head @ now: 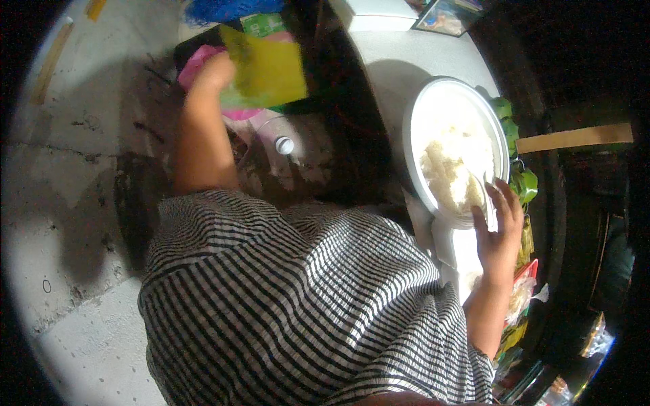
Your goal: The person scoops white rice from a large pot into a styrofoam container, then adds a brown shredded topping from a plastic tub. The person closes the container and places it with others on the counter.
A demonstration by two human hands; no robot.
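At the upper left, my left hand [218, 71], blurred, grips the left edge of a thin yellow-green sheet [269, 66]; the fingertips are hard to make out. Behind that hand shows a crumpled pink plastic bag [195, 63]. On the right, my right hand [500, 218] has its fingers around the handle of a white spoon [490, 205] at the near rim of a large round white container [415, 172]. Cooked white rice [452, 172] lies inside this container, brightly lit and partly washed out by glare. The spoon's bowl is hard to tell from the rice.
The container stands on a white tabletop [391, 76] with a white box [381, 15] and a framed picture [447, 18] farther back. Green-wrapped items [523, 182] hang along its right side. A red-edged basket [530, 271] holds plastic bags. Blue netting-like material [233, 10] lies at the top.
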